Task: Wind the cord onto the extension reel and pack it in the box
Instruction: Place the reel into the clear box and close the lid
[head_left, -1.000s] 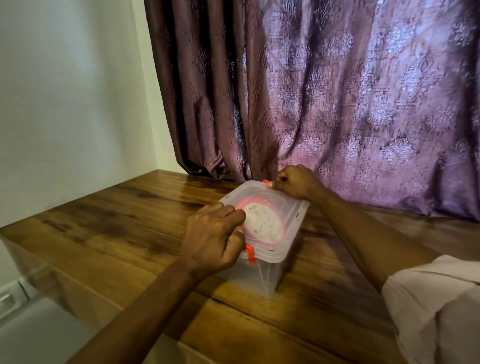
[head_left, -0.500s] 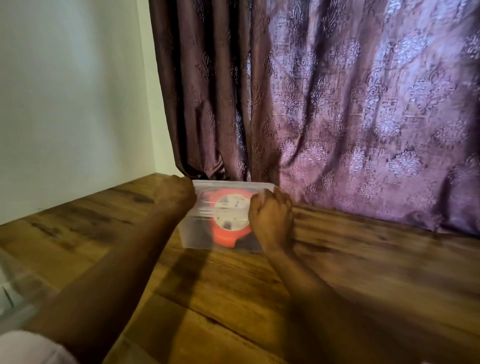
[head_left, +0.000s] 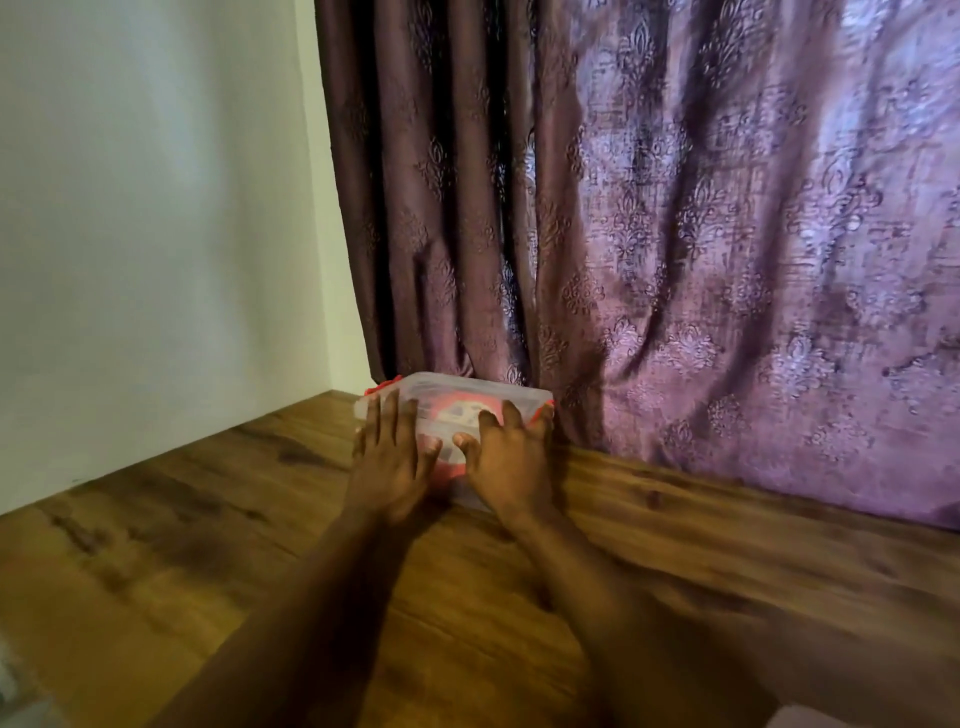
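A clear plastic box (head_left: 467, 391) with its lid on and red latches stands at the far edge of the wooden table (head_left: 208, 519), right against the curtain. Through the plastic I see the red and white extension reel (head_left: 463, 410) inside. My left hand (head_left: 390, 457) lies flat against the box's near left side, fingers spread. My right hand (head_left: 511, 457) rests flat on the near right side, fingers reaching onto the lid. Neither hand grips the box. The cord itself is hidden.
A purple patterned curtain (head_left: 675, 234) hangs behind the table and touches the box. A white wall (head_left: 156, 234) closes the left side. Bare wooden tabletop stretches in front of and to the right of the box.
The box has gone from the middle of the table to the far edge by the curtain. My hands left the latches and now press flat on its near side.
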